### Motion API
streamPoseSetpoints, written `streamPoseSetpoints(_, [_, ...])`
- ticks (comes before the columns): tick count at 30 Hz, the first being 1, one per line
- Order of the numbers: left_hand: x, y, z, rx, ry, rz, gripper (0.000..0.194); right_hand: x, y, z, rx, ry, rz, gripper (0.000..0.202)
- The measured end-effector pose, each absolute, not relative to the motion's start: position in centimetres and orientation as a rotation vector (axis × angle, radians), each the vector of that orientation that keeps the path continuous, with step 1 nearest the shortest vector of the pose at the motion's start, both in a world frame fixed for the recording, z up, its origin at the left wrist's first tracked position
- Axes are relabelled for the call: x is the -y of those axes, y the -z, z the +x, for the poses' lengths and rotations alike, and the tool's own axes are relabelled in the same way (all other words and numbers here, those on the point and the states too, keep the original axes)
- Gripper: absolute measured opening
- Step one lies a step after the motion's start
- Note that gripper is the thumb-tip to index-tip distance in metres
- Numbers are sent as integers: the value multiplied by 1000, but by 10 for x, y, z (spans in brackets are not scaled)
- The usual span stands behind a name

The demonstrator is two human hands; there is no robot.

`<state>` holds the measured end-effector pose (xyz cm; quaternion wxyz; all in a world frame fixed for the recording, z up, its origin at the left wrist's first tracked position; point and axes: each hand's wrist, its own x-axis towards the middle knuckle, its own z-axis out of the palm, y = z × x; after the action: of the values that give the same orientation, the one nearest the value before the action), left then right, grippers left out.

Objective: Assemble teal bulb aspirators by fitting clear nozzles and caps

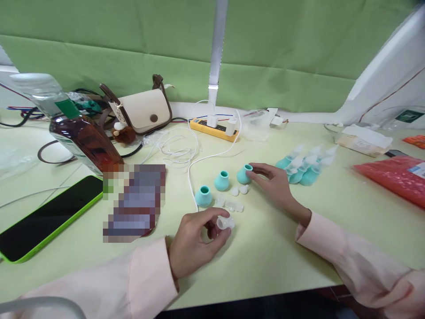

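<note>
— So, starting from the left of the worktop (259, 270)?

— Phone (49, 221) lying flat, screen dark. Just behind, a leaning bottle (84, 141), lid on, dark amber liquid inside. Farther back, a handbag (142, 108), flap down, contents impossible to see.

— And the left hand (194, 241)?

— Pinching a clear piece (225, 223) between thumb and forefinger, low over the near side of the worktop.

— Anything beyond?

— Left bulb (203, 198) and middle bulb (222, 181), both teal, upright and open at the neck. No tops on either; too dark inside to tell about contents. Near them, loose clear parts (234, 205) and, just behind, two small caps (235, 191).

— Right hand (275, 186)?

— Gripping the right bulb (245, 175) near its rim, thumb and forefinger closed on the neck. Mouth open too, no top fitted.

— Any with tops?

— Yes, farther right: a cluster of topped bulbs (307, 176), leaning close together, clear pointed tips on. Judging by these, a good part done, with three bulbs left untopped.

— And at the far right?

— A pale box (363, 141), then a red packet (395, 177), contents unclear.
</note>
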<state>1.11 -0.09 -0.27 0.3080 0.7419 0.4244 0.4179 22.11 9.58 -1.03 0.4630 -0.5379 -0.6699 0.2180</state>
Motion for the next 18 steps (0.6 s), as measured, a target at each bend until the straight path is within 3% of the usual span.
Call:
streamPoseSetpoints(4, [-1, 1, 12, -1146, -1069, 1754, 18, -90, 8, 220, 1723, -318, -1204, 36])
streamPoseSetpoints(8, [-2, -2, 13, -1156, -1023, 1647, 17, -67, -5, 213, 1802, 12, -798, 48])
streamPoseSetpoints(11, [-2, -2, 13, -1124, -993, 1673, 18, -45, -13, 205, 1962, -293, -518, 48])
streamPoseSetpoints(14, [0, 0, 12, -1088, -1005, 1751, 19, -34, -12, 197, 2046, -675, -508, 30])
streamPoseSetpoints(18, [1, 4, 11, -1061, -1035, 1848, 19, -36, -5, 196, 2035, -859, -563, 17])
